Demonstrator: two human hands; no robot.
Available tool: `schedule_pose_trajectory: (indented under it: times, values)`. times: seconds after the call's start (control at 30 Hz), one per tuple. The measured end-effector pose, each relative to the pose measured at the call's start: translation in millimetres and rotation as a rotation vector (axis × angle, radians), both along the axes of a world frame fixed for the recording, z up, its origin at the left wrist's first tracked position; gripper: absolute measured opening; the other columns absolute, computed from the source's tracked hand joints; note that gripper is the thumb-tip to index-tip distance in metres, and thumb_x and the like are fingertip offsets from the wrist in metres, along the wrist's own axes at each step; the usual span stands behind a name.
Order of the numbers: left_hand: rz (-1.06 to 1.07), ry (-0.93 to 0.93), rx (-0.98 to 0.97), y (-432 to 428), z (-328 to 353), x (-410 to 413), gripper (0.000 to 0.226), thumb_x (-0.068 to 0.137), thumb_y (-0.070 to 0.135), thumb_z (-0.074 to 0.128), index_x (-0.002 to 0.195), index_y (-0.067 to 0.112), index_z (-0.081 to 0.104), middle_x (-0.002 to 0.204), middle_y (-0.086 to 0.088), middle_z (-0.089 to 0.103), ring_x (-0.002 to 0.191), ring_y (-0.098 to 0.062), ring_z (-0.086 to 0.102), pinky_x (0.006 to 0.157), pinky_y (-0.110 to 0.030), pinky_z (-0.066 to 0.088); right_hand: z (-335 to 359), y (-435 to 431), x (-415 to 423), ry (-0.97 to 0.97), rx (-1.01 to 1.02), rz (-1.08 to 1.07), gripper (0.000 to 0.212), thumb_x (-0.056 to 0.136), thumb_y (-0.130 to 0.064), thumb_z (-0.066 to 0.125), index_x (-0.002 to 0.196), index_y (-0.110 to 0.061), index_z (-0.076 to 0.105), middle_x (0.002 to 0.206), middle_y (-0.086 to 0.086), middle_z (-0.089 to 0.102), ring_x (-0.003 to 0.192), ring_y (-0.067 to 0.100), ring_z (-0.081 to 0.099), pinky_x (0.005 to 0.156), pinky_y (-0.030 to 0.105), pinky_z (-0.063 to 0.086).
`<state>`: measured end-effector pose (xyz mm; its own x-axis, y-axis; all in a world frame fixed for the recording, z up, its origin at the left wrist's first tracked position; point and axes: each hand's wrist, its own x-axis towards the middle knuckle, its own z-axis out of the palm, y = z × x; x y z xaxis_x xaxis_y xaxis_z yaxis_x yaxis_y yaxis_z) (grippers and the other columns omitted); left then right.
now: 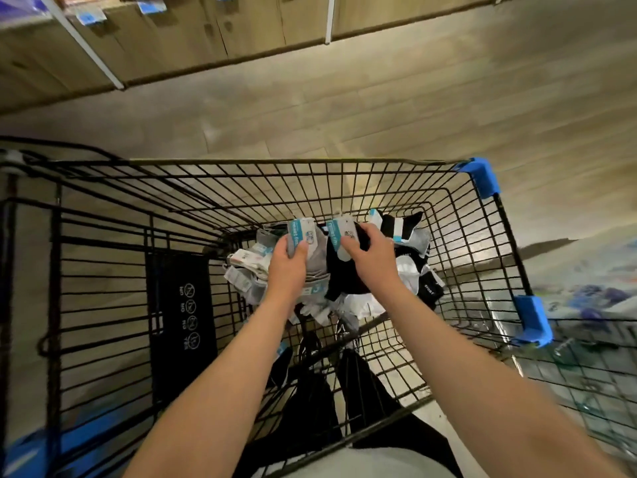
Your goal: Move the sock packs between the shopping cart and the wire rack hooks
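Both my arms reach down into a black wire shopping cart. My left hand grips a pack of grey socks by its white and blue card label. My right hand grips a pack of black socks with the same kind of label. The two packs are side by side above a heap of several more sock packs, white, grey and black, lying on the cart's bottom.
The cart has blue plastic corner guards on the right and a folded black child-seat flap on the left. Wooden shelving with price tags runs along the top. A second wire cart with goods stands at the right.
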<state>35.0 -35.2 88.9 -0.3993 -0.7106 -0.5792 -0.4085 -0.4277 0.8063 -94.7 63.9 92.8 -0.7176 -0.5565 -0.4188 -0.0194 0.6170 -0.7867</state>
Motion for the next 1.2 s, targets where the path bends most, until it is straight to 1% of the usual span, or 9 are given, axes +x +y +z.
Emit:
schedule_pose_trajectory:
  times: [0.17, 0.37, 0.53, 0.6, 0.67, 0.73, 0.87, 0.97, 1.2]
  values:
    - [-0.182, 0.013, -0.085, 22, 45, -18, 0.026, 0.100, 0.035, 0.055, 0.125, 0.028, 0.057, 0.118, 0.005, 0.067, 0.109, -0.016, 0.064, 0.097, -0.044, 0.053, 56, 37, -1, -0.043, -0.099, -0.205, 0.018, 0.099, -0.031, 0.061, 0.115, -0.023, 0.063, 0.104, -0.005, 0.070, 0.096, 0.013, 0.068, 0.084, 0.035, 0.057]
    - [-0.421, 0.124, -0.153, 74, 110, -57, 0.017, 0.103, 0.031, 0.052, 0.119, 0.025, 0.055, 0.108, 0.002, 0.065, 0.103, -0.023, 0.066, 0.091, -0.044, 0.056, 123, 102, -12, 0.152, -0.146, -0.414, 0.010, 0.102, -0.030, 0.054, 0.109, -0.023, 0.057, 0.100, -0.004, 0.063, 0.089, 0.010, 0.062, 0.068, 0.023, 0.047]
    - [-0.577, 0.255, -0.196, 135, 158, -89, 0.025, 0.100, 0.028, 0.058, 0.123, 0.028, 0.048, 0.108, 0.007, 0.062, 0.104, -0.023, 0.067, 0.094, -0.046, 0.055, 162, 177, -13, 0.196, -0.207, -0.651, 0.031, 0.094, -0.047, 0.052, 0.120, -0.032, 0.057, 0.118, -0.001, 0.061, 0.110, 0.021, 0.060, 0.096, 0.047, 0.051]
    - [-0.648, 0.280, -0.268, 164, 170, -98, 0.025, 0.099, 0.031, 0.060, 0.121, 0.028, 0.049, 0.109, 0.003, 0.064, 0.101, -0.023, 0.066, 0.088, -0.038, 0.055, 174, 213, -11, 0.246, -0.219, -0.718, 0.037, 0.098, -0.046, 0.052, 0.131, -0.032, 0.054, 0.128, -0.003, 0.059, 0.118, 0.018, 0.057, 0.104, 0.044, 0.047]
    - [-0.715, 0.280, -0.361, 199, 183, -103, 0.028, 0.098, 0.034, 0.060, 0.124, 0.025, 0.053, 0.109, -0.001, 0.065, 0.098, -0.023, 0.063, 0.081, -0.031, 0.051, 188, 253, -6, 0.313, -0.217, -0.794, 0.041, 0.103, -0.041, 0.051, 0.141, -0.026, 0.050, 0.130, -0.008, 0.054, 0.117, 0.011, 0.051, 0.102, 0.033, 0.042]
    - [-0.779, 0.309, -0.412, 238, 194, -107, 0.031, 0.098, 0.036, 0.059, 0.126, 0.025, 0.055, 0.106, -0.001, 0.065, 0.097, -0.025, 0.063, 0.085, -0.038, 0.050, 199, 294, 0, 0.348, -0.233, -0.878, 0.041, 0.104, -0.038, 0.051, 0.142, -0.023, 0.050, 0.124, -0.009, 0.053, 0.113, 0.010, 0.050, 0.097, 0.030, 0.041]
    - [-0.916, 0.386, -0.428, 322, 212, -102, 0.032, 0.099, 0.037, 0.056, 0.129, 0.029, 0.053, 0.114, 0.000, 0.064, 0.100, -0.020, 0.063, 0.090, -0.042, 0.052, 216, 374, 23, 0.365, -0.314, -1.011, 0.035, 0.101, -0.040, 0.053, 0.134, -0.030, 0.054, 0.129, -0.005, 0.061, 0.113, 0.015, 0.061, 0.099, 0.043, 0.052]
    - [-0.978, 0.452, -0.390, 381, 227, -91, 0.036, 0.100, 0.031, 0.056, 0.136, 0.027, 0.050, 0.120, 0.005, 0.063, 0.103, -0.012, 0.062, 0.086, -0.030, 0.052, 229, 433, 45, 0.368, -0.337, -1.080, 0.036, 0.096, -0.034, 0.054, 0.132, -0.034, 0.055, 0.127, -0.005, 0.062, 0.112, 0.016, 0.062, 0.098, 0.046, 0.054]
    - [-1.097, 0.533, -0.441, 486, 261, -85, 0.038, 0.101, 0.032, 0.053, 0.137, 0.023, 0.049, 0.119, 0.008, 0.059, 0.107, -0.013, 0.058, 0.090, -0.031, 0.044, 259, 543, 77, 0.523, -0.366, -1.252, 0.032, 0.101, -0.029, 0.054, 0.133, -0.024, 0.056, 0.125, -0.005, 0.063, 0.115, 0.015, 0.060, 0.103, 0.040, 0.048]
